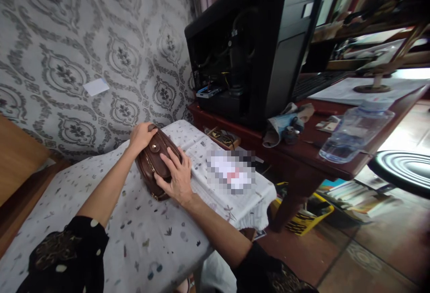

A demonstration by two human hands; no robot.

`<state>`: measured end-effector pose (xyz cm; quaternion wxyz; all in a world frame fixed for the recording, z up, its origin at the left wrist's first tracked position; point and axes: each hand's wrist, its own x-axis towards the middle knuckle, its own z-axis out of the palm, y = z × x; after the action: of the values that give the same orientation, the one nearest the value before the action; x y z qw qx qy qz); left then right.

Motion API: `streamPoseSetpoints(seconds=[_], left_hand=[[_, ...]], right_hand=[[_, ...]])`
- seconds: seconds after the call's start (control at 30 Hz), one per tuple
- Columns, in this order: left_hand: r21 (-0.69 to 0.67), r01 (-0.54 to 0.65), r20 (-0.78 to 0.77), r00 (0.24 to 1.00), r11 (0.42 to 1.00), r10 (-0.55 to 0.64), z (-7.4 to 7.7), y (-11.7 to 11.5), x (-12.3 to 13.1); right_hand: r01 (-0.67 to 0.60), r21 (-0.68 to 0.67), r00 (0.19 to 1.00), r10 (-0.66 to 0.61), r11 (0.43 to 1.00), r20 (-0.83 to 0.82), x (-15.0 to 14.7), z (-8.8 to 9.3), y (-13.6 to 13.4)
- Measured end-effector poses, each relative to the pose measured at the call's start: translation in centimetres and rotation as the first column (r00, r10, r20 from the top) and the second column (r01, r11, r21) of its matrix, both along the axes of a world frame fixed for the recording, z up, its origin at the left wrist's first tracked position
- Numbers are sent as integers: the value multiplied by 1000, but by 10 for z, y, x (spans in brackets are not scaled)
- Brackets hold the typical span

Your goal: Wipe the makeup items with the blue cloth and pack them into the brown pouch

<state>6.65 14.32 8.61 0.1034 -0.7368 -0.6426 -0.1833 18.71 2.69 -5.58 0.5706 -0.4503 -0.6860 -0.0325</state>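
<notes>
A brown leather bag with a round metal snap and a zipper along its side rests on a white cloth with small printed figures. My left hand lies over the bag's far left end, its fingers curled around the edge next to the snap. Across the right part of the bag spreads my right hand, fingers apart and touching the leather, thumb toward the zipper side. The bag's underside is hidden.
Right of the cloth, a dark red desk holds a black computer case, crumpled blue packaging and a clear plastic bottle. A yellow basket stands on the floor below. A blurred white item lies on the cloth.
</notes>
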Motion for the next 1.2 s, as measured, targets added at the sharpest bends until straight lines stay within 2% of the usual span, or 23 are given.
streamPoseSetpoints(seconds=[0.17, 0.47, 0.77, 1.07, 1.2], left_hand=[[16, -26, 39, 999, 1000, 25, -1, -2, 2], [45, 10, 182, 983, 999, -18, -2, 2, -1], [66, 41, 365, 929, 997, -63, -6, -4, -5], [93, 17, 484, 873, 996, -60, -7, 8, -5], [137, 153, 438, 877, 979, -198, -6, -6, -2]], right_hand=[[13, -26, 1000, -13, 1000, 10, 0, 0, -2], [21, -30, 999, -20, 999, 30, -3, -4, 1], [-4, -3, 1000, 4, 1000, 0, -5, -1, 0], [-23, -32, 1000, 23, 999, 0, -4, 1, -2], [-14, -22, 1000, 14, 1000, -2, -5, 1, -2]])
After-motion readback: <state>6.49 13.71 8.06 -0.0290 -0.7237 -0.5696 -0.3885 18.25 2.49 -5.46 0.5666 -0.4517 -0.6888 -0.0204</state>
